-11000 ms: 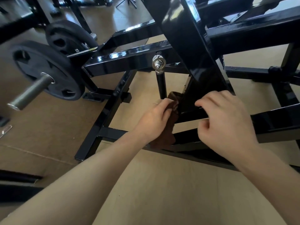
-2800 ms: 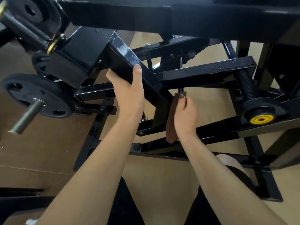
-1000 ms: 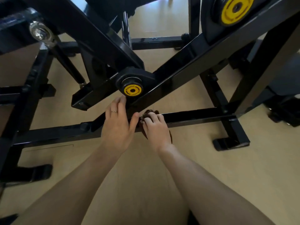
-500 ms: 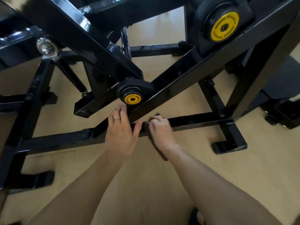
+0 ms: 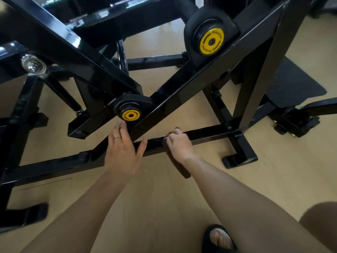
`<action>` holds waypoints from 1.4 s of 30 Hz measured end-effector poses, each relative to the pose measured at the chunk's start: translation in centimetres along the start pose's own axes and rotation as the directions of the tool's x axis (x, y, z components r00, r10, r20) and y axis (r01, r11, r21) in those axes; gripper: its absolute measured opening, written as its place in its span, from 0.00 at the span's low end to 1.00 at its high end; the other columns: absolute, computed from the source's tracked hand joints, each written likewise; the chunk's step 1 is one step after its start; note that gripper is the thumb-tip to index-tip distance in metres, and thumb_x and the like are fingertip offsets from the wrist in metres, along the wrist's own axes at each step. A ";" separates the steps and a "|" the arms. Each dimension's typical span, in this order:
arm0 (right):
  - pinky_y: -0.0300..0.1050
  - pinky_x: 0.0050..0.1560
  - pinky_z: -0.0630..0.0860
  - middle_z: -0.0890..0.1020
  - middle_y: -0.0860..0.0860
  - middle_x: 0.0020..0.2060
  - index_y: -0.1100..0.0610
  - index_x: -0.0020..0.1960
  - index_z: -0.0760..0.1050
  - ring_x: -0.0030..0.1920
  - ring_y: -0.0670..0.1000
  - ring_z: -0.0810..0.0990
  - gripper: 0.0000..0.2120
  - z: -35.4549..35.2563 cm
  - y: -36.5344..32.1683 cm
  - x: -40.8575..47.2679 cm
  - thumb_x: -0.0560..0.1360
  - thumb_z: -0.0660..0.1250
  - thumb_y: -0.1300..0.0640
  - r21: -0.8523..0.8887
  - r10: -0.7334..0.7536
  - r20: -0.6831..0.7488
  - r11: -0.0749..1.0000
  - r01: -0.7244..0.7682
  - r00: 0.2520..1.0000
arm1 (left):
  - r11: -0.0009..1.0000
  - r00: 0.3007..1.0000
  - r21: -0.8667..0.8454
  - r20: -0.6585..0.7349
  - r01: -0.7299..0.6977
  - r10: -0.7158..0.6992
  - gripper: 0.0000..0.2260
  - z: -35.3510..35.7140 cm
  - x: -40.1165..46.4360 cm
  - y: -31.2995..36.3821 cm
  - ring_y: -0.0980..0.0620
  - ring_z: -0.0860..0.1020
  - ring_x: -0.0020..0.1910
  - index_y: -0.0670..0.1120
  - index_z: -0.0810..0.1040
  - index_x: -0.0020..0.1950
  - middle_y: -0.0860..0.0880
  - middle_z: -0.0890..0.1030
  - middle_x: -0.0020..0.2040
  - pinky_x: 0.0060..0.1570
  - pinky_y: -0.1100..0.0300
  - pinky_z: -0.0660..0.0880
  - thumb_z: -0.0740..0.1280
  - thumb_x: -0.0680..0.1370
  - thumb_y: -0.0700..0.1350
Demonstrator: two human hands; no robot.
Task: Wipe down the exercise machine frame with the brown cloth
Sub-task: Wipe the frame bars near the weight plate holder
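The black exercise machine frame fills the view, with a low horizontal bar running across the wooden floor. My right hand grips the brown cloth against that low bar; most of the cloth hangs below my wrist. My left hand rests flat on the bar's joint with a diagonal beam, fingers straight and a ring on one finger, just under a yellow pivot cap.
A second, larger yellow pivot cap sits up on the diagonal beam. A chrome bolt end is at the left. Frame feet stand on the floor at the right. My sandalled foot is at the bottom.
My right hand has slid the cloth to the right along the low bar. My left hand stays on the joint. The view has tilted down, bringing my foot into sight.
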State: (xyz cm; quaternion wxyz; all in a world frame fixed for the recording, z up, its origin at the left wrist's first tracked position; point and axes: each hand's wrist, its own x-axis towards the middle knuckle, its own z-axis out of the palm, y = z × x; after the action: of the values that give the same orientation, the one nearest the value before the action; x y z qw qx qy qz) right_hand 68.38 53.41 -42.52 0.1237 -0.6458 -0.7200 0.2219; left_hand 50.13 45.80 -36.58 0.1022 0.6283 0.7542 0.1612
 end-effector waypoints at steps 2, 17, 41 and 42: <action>0.49 0.63 0.77 0.76 0.49 0.62 0.57 0.59 0.83 0.55 0.50 0.78 0.16 0.3 -0.8 -0.6 0.86 0.59 0.51 0.057 -0.092 0.075 0.995 0.088 0.993 | 1.000 1.000 -0.025 0.016 0.008 -0.007 0.39 -0.2 0.0 0.1 0.37 0.62 0.77 0.36 0.55 0.80 0.35 0.63 0.77 0.74 0.42 0.67 0.67 0.80 0.57; 0.50 0.58 0.77 0.81 0.53 0.48 0.57 0.60 0.78 0.52 0.56 0.80 0.16 -6.9 -3.1 -3.7 0.84 0.61 0.46 0.642 0.605 0.407 0.343 -0.686 0.684 | 0.988 0.893 -0.010 0.431 0.153 -0.134 0.34 -9.9 -0.2 4.4 0.42 0.63 0.78 0.43 0.54 0.82 0.42 0.61 0.80 0.74 0.45 0.65 0.59 0.83 0.61; 0.53 0.44 0.83 0.83 0.61 0.51 0.65 0.63 0.80 0.43 0.60 0.84 0.25 -49.8 -24.6 -18.2 0.81 0.62 0.44 0.565 0.222 0.823 -0.232 -0.792 0.523 | 0.983 0.906 -0.076 0.404 0.169 -0.124 0.12 -47.5 -3.6 23.3 0.54 0.76 0.46 0.50 0.73 0.56 0.52 0.77 0.51 0.40 0.58 0.70 0.57 0.85 0.56; 0.52 0.44 0.84 0.84 0.60 0.50 0.64 0.61 0.82 0.43 0.59 0.85 0.24 -51.2 -25.2 -17.9 0.82 0.62 0.44 0.575 0.210 0.816 -0.205 -0.792 0.538 | 0.985 0.934 -0.084 0.339 0.152 -0.115 0.10 -48.4 -3.0 23.7 0.55 0.75 0.41 0.51 0.72 0.52 0.54 0.75 0.46 0.36 0.59 0.67 0.57 0.85 0.54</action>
State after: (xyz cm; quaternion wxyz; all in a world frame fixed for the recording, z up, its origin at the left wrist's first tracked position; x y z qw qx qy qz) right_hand 72.55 42.27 16.07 0.2368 -0.5567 -0.0333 0.7955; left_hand 55.05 41.06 16.97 0.2728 0.5872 0.7571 0.0864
